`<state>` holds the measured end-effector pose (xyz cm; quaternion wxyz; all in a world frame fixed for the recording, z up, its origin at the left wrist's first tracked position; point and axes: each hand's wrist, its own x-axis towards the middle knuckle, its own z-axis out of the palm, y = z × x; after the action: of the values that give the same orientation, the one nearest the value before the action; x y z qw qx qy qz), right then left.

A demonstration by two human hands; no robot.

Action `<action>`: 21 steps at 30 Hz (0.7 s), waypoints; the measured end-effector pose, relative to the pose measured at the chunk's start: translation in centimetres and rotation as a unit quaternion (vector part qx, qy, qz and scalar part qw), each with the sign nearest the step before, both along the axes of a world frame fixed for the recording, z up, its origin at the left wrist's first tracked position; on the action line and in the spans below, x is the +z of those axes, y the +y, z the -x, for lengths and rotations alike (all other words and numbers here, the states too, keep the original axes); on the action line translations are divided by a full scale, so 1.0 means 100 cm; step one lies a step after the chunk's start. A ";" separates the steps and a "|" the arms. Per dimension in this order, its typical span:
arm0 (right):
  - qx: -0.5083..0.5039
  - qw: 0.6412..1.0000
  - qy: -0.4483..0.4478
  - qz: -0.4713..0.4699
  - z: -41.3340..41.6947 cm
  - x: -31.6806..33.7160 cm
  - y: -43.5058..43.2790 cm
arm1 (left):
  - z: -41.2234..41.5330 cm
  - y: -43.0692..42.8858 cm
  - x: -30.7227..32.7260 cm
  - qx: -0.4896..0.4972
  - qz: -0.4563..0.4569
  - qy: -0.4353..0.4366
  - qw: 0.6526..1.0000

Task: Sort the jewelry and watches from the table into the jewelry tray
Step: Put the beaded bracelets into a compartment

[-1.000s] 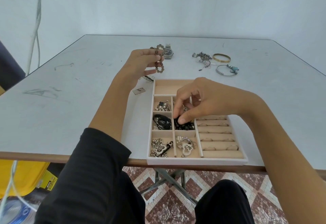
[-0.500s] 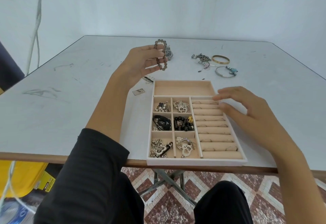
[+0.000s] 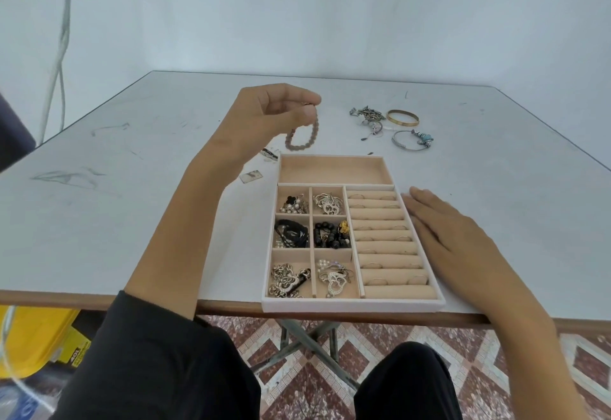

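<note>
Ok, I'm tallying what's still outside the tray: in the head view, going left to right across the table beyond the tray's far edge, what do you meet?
First the beaded bracelet, pinched in the left hand → tangle of silver chains → gold bangle. The blue-beaded silver bangle overlaps the gold one sideways, so it's left out.

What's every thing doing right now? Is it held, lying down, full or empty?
left hand, raised, pinching the beaded bracelet.
beaded bracelet, dangling above the table.
right hand, flat, fingers straight, beside the jewelry tray.
jewelry tray, small compartments filled, long far compartment empty.
gold bangle, lying flat on the table.
silver bangle, lying on the table.
</note>
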<state>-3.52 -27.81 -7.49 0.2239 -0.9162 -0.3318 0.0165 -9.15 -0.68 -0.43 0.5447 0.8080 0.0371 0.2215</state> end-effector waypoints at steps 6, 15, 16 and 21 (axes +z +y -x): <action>0.000 1.000 -0.003 -0.010 0.000 -0.001 0.000 | 0.045 -0.026 0.021 -0.043 -0.034 -0.031 0.998; 0.003 1.000 -0.003 -0.016 0.001 0.000 -0.001 | 0.079 -0.046 0.011 -0.147 -0.096 0.042 0.984; 0.002 1.000 -0.002 -0.015 0.001 0.000 -0.001 | 0.080 -0.048 0.009 -0.151 -0.097 0.047 0.983; 0.003 1.000 -0.005 -0.013 0.001 0.000 -0.001 | 0.084 -0.054 0.002 -0.168 -0.114 0.072 0.977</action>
<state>-3.64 -27.92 -7.48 0.2339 -0.9124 -0.3357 0.0078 -17.57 -6.13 -0.27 0.4745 0.8732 -0.0855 0.0713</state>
